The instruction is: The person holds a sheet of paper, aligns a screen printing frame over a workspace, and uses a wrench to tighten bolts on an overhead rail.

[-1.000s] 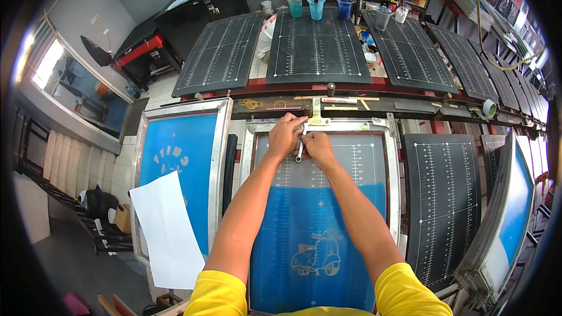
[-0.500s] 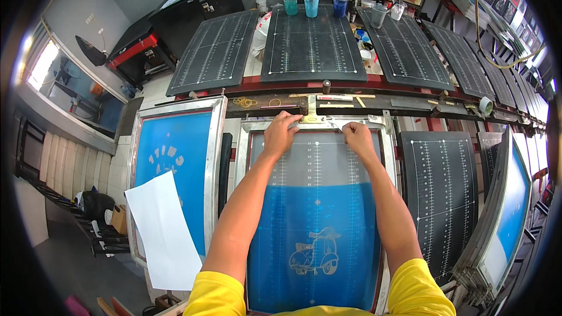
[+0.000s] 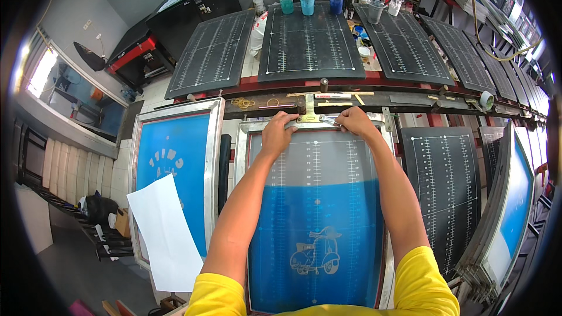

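The person's left hand (image 3: 280,133) is resting on the far rail of a silver aluminium-framed printing screen with blue mesh and a pale scooter outline (image 3: 316,222), fingers curled over the frame edge just left of a brass-coloured metal hinge clamp (image 3: 308,116). The right hand (image 3: 355,123) is lying on the same far rail just right of that clamp, its fingers closing around a small slim metal tool (image 3: 329,120) whose tip is pointing toward the clamp. So the screen is lying directly beneath both hands and stretching back toward the person, the clamp sitting between the two grips. The left grip is bent onto the frame rail; whether it is squeezing or only pressing I cannot tell. The right grip is closed on the tool.

The screen is lying flat at the middle of the scene, over a dark platen with white ruler lines showing through the upper mesh. To the left, a second aluminium-framed blue screen (image 3: 175,169) is lying alongside, with a white sheet of paper (image 3: 164,234) overlapping its near corner. Beyond the clamp, a long dark red-edged desk rail (image 3: 410,96) is carrying rubber bands and small parts. Farther away, black gridded boards (image 3: 310,44) are fanning outward, with three clear plastic cups of blue-green ink (image 3: 307,1) standing at the far edge.
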A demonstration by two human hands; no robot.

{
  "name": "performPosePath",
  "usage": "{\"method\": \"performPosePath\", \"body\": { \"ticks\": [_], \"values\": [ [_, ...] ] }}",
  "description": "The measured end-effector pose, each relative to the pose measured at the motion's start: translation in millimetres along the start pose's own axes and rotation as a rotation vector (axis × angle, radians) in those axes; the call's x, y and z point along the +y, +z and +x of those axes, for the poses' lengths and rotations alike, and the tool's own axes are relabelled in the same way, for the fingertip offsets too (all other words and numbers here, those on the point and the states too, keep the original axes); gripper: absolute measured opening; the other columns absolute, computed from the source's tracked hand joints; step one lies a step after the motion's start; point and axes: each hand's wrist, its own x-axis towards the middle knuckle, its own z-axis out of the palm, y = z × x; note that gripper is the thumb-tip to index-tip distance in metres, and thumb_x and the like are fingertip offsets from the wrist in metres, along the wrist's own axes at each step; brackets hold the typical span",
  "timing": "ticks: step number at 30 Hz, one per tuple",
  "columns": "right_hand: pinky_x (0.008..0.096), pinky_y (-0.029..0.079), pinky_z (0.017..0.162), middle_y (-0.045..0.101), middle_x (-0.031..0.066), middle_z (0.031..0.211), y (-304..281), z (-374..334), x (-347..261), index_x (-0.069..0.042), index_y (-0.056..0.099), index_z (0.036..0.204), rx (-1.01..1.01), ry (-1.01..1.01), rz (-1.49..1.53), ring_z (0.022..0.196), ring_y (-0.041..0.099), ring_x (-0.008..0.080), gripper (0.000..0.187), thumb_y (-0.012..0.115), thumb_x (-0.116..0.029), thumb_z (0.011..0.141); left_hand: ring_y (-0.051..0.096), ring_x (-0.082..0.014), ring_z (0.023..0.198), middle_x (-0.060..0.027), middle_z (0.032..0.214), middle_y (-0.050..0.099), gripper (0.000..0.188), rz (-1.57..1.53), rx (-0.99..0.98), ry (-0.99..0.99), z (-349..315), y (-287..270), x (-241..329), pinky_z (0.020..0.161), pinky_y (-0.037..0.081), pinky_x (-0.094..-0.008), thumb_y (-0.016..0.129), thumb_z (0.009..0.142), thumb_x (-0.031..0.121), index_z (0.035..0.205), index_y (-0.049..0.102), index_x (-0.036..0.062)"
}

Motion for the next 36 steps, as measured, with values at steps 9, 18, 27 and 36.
{"method": "performPosePath", "body": {
  "ticks": [9, 18, 27, 36],
  "values": [
    [0.0357, 0.043, 0.051, 0.061, 0.0092, 0.066, 108, -28, 15, 0.005, 0.069, 0.094, 0.388, -0.052, 0.448, 0.051, 0.053, 0.0172, 0.031, 0.046, -0.016, 0.096, 0.065, -0.0263, 0.099, -0.0037, 0.105, 0.067, 0.038, -0.027, 0.000, -0.022, 5, 2, -5, 0.084, 0.050, -0.0362, 0.076, 0.076, 0.011, 0.114, 0.072, 0.0133],
    [0.0307, 0.040, 0.046, 0.057, 0.0056, 0.064, 105, -48, 7, 0.003, 0.062, 0.103, 0.239, -0.004, 0.644, 0.046, 0.048, 0.0125, 0.026, 0.045, -0.015, 0.099, 0.065, -0.0274, 0.098, -0.0047, 0.105, 0.067, 0.037, -0.062, -0.022, 0.014, 5, -4, -12, 0.084, 0.050, -0.0369, 0.076, 0.077, 0.013, 0.113, 0.072, 0.0127],
    [0.0380, 0.052, 0.067, 0.067, 0.0141, 0.069, 80, -15, -4, 0.001, 0.066, 0.089, 0.268, -0.243, 0.129, 0.064, 0.068, 0.0238, 0.019, 0.063, -0.017, 0.085, 0.066, -0.0249, 0.098, -0.0029, 0.104, 0.068, 0.036, -0.084, -0.045, 0.012, 4, -3, -6, 0.086, 0.051, -0.0350, 0.074, 0.078, 0.009, 0.114, 0.073, 0.0145],
    [0.0362, 0.054, 0.065, 0.069, 0.0129, 0.065, 62, 4, -21, 0.000, 0.067, 0.079, 0.136, -0.291, -0.011, 0.063, 0.070, 0.0240, 0.016, 0.064, -0.016, 0.080, 0.065, -0.0229, 0.098, -0.0025, 0.102, 0.068, 0.037, -0.086, -0.056, -0.038, 2, -5, -4, 0.086, 0.051, -0.0353, 0.074, 0.079, 0.008, 0.115, 0.074, 0.0160]
  ]
}}
